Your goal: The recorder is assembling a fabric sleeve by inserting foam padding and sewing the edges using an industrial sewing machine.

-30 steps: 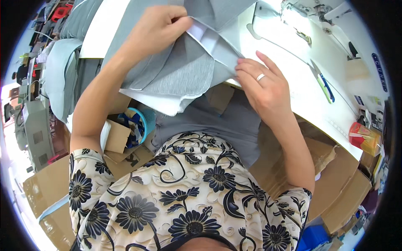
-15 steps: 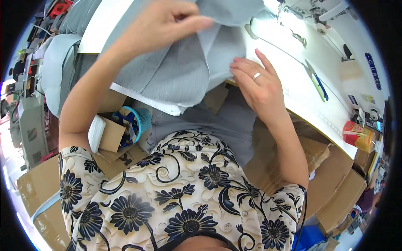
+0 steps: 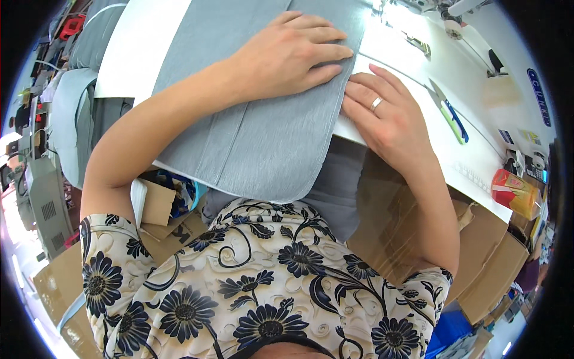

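Lying under the spread left hand (image 3: 299, 54), the grey cloth panel (image 3: 281, 143) has its long axis running away from the person, slanting slightly from the lap toward the upper right. The left hand is the one above it: open, palm down, fingers pointing to the panel's right edge, with the forearm crossing the cloth from the left. The right hand (image 3: 385, 113) is just outside that same edge, fingers bent toward it; its fingertips meet the border, but whether they pinch the cloth cannot be told. The two hands are near each other, with the edge between them.

The panel rests on a white bench (image 3: 472, 158), and its rounded near end hangs over the front edge above the lap. To the right, well apart from the cloth, lies a bladed tool with a blue-and-green handle (image 3: 452, 116); metal machine parts (image 3: 452, 24) stand beyond. More grey cloth (image 3: 75, 119) hangs at the left, and flattened cardboard (image 3: 484, 251) lies below the bench on the right.
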### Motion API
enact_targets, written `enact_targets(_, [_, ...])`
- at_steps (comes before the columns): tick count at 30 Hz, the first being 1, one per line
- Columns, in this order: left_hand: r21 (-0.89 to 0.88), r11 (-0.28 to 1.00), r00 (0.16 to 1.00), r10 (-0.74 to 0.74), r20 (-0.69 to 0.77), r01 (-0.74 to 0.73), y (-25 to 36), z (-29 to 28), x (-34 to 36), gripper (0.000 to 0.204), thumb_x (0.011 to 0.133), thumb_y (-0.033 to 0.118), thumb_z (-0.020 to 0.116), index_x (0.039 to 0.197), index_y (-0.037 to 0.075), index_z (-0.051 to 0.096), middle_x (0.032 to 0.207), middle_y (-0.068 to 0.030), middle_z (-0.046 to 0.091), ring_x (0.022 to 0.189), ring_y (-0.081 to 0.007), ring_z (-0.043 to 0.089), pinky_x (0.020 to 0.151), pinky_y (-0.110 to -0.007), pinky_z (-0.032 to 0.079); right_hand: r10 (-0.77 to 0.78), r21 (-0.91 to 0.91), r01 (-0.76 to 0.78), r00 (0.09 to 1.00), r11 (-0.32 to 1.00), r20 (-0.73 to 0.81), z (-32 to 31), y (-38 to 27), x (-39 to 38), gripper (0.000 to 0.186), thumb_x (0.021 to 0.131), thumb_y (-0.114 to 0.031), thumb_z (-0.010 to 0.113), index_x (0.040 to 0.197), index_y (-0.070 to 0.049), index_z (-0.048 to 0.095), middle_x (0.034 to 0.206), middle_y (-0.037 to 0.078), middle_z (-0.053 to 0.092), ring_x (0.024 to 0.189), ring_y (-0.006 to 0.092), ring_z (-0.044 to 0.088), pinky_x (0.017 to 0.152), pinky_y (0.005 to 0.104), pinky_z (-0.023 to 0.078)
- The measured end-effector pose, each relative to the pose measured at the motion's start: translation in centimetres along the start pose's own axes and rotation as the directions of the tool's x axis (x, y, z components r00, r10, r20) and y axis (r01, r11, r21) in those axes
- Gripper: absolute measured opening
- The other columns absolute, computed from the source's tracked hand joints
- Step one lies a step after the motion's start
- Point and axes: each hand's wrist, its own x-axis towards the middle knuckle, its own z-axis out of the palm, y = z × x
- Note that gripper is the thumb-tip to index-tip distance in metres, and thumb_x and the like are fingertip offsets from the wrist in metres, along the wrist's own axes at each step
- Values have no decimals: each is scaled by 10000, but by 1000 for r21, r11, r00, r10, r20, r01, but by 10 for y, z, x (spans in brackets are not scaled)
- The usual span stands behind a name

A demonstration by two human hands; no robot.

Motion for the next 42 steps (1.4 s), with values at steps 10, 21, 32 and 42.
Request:
enact_targets(10, [96, 994, 993, -32, -117, 43, 3, -25, 22, 296, 938, 280, 617, 1176, 118, 683, 1258, -92, 620, 1210, -279, 540, 1055, -424, 393, 30, -169, -37, 999, 985, -42, -27, 11, 16, 167, 784, -80, 630, 946, -64, 669, 1055, 11, 662, 1064, 197, 612, 1029, 427, 443])
enact_targets(21, [-127, 989, 997, -80, 1, 80, -41, 37, 92, 296, 902, 268, 618, 1065, 22, 638, 1159, -171, 649, 1142, -335, 570, 1003, -462, 396, 248, -198, -252, 968, 947, -43, 6, 88, -9, 191, 798, -65, 649, 985, -97, 674, 1102, -23, 673, 1098, 176, 606, 1044, 448, 414])
enact_targets(32, [-197, 980, 1000, 6, -7, -7, -72, 121, 127, 330, 875, 245, 646, 1072, -18, 647, 1133, -188, 669, 1115, -348, 601, 978, -446, 436, 304, -215, -306, 952, 928, -39, 50, 142, -51, 192, 811, -81, 657, 1000, -104, 685, 1118, -13, 672, 1103, 189, 599, 1031, 434, 425])
enact_targets(42, [-235, 972, 997, 16, 71, 2, -58, 135, 126, 290, 905, 191, 600, 1041, -61, 648, 1082, -226, 676, 1068, -390, 618, 969, -444, 466, 152, -67, -147, 985, 987, 80, 42, 142, -69, 239, 746, -13, 671, 984, -25, 677, 1112, 76, 667, 1087, 283, 605, 969, 432, 480])
